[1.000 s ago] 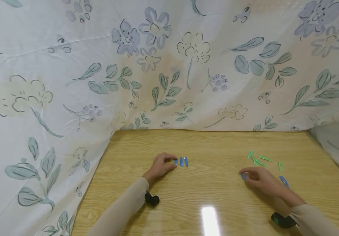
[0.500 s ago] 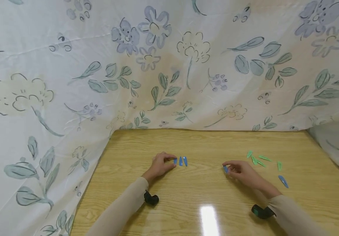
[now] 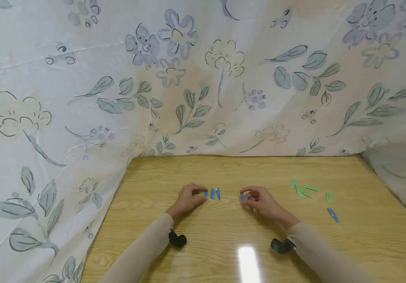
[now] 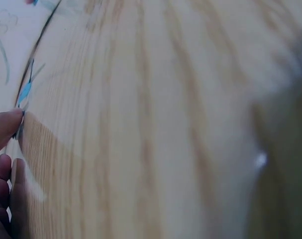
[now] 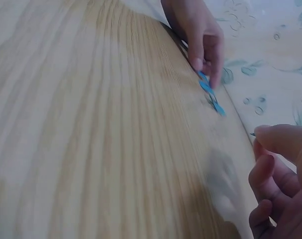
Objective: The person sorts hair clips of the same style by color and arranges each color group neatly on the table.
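In the head view my left hand (image 3: 188,199) pinches a blue hair clip (image 3: 206,194) at the left end of a short row. Two more blue clips (image 3: 212,193) (image 3: 218,193) lie just right of it on the table. Across a small gap, my right hand (image 3: 262,201) holds another blue clip (image 3: 242,196) between thumb and forefinger. The right wrist view shows the left hand (image 5: 200,40) at the row of blue clips (image 5: 207,87), with the right hand (image 5: 285,174) nearer; only a tip of its clip shows.
Several green clips (image 3: 299,191) lie loosely on the right side of the wooden table (image 3: 196,251), with one blue clip (image 3: 333,215) in front of them. A floral cloth (image 3: 203,118) hangs along the back and left edges.
My right hand has moved left across the table with its blue clip, coming close to the row. My left hand has stayed at the row's left end.
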Demonstrator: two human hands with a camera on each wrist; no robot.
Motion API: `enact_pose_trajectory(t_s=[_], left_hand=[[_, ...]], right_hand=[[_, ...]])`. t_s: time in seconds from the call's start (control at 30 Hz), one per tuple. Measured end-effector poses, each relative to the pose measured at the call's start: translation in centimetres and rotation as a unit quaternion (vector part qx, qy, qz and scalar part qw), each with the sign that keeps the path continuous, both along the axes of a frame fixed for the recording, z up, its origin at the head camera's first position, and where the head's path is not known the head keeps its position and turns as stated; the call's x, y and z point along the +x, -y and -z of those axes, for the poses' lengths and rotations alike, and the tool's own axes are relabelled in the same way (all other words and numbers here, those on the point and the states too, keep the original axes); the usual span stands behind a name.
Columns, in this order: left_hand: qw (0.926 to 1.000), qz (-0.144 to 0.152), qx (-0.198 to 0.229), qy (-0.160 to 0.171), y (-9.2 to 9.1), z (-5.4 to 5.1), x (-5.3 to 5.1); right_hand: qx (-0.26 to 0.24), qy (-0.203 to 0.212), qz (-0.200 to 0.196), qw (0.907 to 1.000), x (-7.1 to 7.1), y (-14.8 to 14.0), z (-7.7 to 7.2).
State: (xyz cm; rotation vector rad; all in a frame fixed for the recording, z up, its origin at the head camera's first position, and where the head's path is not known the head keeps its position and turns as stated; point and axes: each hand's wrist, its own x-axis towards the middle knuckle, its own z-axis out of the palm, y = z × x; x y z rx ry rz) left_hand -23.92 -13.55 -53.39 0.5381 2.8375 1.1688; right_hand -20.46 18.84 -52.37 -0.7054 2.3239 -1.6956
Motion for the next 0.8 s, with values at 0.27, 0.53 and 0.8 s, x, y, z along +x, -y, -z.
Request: enact_pose_trajectory(t_s=[0.27,0.53,0.8], left_hand=[[1.0000,-0.007,-0.001,0.001,-0.1,0.2,0.3],[1.0000,-0.008,0.000,-0.001,-0.1,0.2,0.4],[1.0000,-0.003,0.004,0.001,0.1,0.1,0.6]], right_hand=[[0.008,-0.016,0.027,0.9995,-0.9,3.3,0.4],[0.063,-0.017,0.056,0.9963,-1.8,6.4,0.4],[0.143,-0.013,0.096,0.9849,-1.8,8.5,0.5]])
